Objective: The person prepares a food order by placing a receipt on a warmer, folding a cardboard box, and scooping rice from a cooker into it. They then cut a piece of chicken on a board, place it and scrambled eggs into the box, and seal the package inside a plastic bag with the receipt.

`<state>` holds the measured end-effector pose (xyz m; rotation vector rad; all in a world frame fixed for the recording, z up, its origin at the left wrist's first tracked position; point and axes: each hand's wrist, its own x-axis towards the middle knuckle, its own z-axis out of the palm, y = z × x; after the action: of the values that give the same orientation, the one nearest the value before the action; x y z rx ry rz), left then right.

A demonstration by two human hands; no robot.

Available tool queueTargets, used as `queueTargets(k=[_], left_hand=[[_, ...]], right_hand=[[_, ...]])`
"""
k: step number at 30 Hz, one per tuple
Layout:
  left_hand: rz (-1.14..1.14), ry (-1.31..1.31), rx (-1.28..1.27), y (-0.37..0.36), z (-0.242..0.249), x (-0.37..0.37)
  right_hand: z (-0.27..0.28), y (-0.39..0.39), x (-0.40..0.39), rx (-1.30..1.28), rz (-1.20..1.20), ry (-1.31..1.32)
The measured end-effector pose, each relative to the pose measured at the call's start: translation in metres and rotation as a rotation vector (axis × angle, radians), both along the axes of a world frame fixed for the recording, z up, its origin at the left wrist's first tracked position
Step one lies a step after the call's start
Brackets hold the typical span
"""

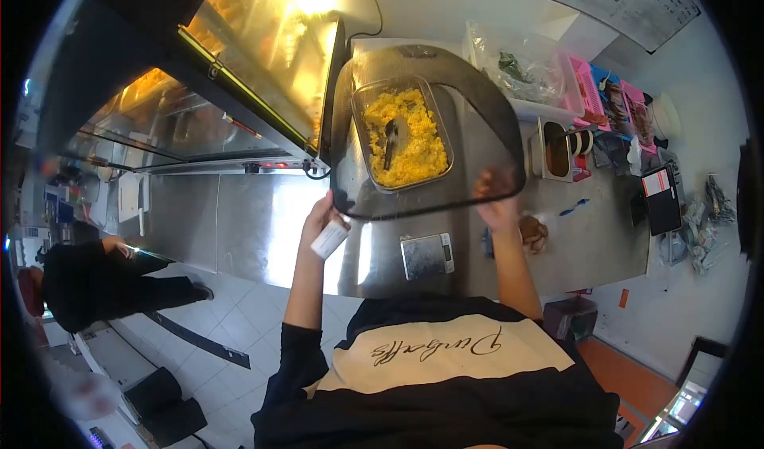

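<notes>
Both hands — left hand (325,220) and right hand (495,198) — clamp the tray's (477,107) near edge in mid-frame, so a tilt could slide the tub of yellow food (403,130) off — onto the steel counter (255,218).

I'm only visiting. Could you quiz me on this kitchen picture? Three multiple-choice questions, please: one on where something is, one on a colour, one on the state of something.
1. Where is the small scale?
A. On the steel counter
B. On the tiled floor
C. Inside the lit glass cabinet

2. What colour is the food in the clear tub?
A. Green
B. Yellow
C. Red

3. How is the dark cover held?
A. Lying untouched
B. By one hand only
C. By both hands

Answers:
1. A, the scale lies on the counter between the person's arms.
2. B, the heap in the tub is bright yellow.
3. C, the left hand and right hand each grip its near edge with their fingers.
</notes>
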<state>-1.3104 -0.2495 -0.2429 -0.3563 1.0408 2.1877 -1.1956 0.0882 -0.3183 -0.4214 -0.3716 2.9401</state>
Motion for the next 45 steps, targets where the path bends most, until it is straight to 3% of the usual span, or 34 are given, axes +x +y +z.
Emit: queueTargets(k=[1, 3, 4, 5, 7, 10, 11, 12, 14, 18, 20, 21, 23, 25, 28, 30, 31, 33, 36, 37, 42, 44, 45], left_hand=[[0.094, -0.162, 0.255, 0.009, 0.001, -0.007], [0.099, 0.007, 0.426, 0.025, 0.013, -0.015], [0.116, 0.073, 0.509, 0.034, 0.032, -0.018], [0.106, 0.128, 0.519, 0.040, 0.039, -0.026], [0.151, 0.132, 0.570, 0.052, 0.067, -0.040], [0.187, 0.166, 0.576, 0.059, 0.087, -0.059], [0.075, 0.241, 0.659, 0.060, 0.091, -0.067], [0.127, 0.224, 0.585, 0.063, 0.098, -0.072], [0.003, 0.302, 0.608, 0.062, 0.101, -0.098], [0.053, 0.635, -0.018, 0.069, 0.149, -0.110], [0.077, 0.797, -0.327, 0.063, 0.152, -0.115], [0.118, 0.761, -0.390, 0.064, 0.142, -0.115], [-0.164, 0.914, -0.680, 0.044, 0.068, -0.125], [-0.537, 0.748, -1.036, 0.042, -0.011, -0.092], [-0.951, 0.424, -0.853, 0.061, -0.110, -0.014], [-0.466, 0.401, -0.480, 0.085, -0.171, 0.034], [-0.403, 0.361, -0.501, 0.092, -0.173, 0.036], [-0.275, 0.278, -0.542, 0.099, -0.177, 0.034], [-0.283, 0.256, -0.456, 0.101, -0.197, 0.026], [-0.243, 0.312, -0.462, 0.102, -0.176, 0.027], [-0.149, 0.257, -0.330, 0.102, -0.190, 0.028], [-0.143, 0.258, -0.315, 0.100, -0.191, 0.023], [-0.210, 0.254, -0.389, 0.102, -0.224, 0.018]], right_hand=[[-0.010, -0.013, -0.022, 0.010, 0.047, 0.009], [-0.008, -0.051, -0.060, 0.780, 0.363, -0.323], [-0.009, -0.086, -0.082, 0.940, 0.226, -0.423], [-0.012, -0.099, -0.109, 1.285, 0.372, -0.594], [-0.031, -0.115, -0.151, 1.734, 0.409, -0.615], [-0.051, -0.130, -0.176, 1.746, 0.537, -0.821], [-0.054, -0.131, -0.176, 1.748, 0.541, -0.852], [-0.058, -0.132, -0.176, 1.806, 0.475, -0.864], [-0.045, -0.136, -0.176, 1.918, 0.339, -0.884], [-0.033, -0.126, -0.181, 2.146, 0.297, -0.630], [-0.021, -0.111, -0.188, 2.196, 0.460, -0.611], [-0.012, -0.103, -0.190, 2.190, 0.513, -0.622], [0.000, -0.089, -0.202, 2.253, 0.649, -0.608], [0.011, -0.076, -0.216, 2.314, 0.757, -0.686], [-0.009, -0.064, -0.241, 2.402, 0.753, -0.724], [-0.023, -0.071, -0.248, 2.410, 0.697, -0.642], [-0.040, -0.076, -0.252, 2.467, 0.810, -0.645], [-0.049, -0.094, -0.244, 2.518, 0.768, -0.591], [-0.051, -0.111, -0.223, 2.544, 0.791, -0.534], [-0.045, -0.116, -0.211, 2.546, 0.817, -0.514], [-0.055, -0.127, -0.156, 2.526, 0.819, -0.367], [-0.041, -0.130, -0.144, 2.325, 0.852, -0.386], [-0.039, -0.128, -0.138, 2.212, 0.848, -0.382]])
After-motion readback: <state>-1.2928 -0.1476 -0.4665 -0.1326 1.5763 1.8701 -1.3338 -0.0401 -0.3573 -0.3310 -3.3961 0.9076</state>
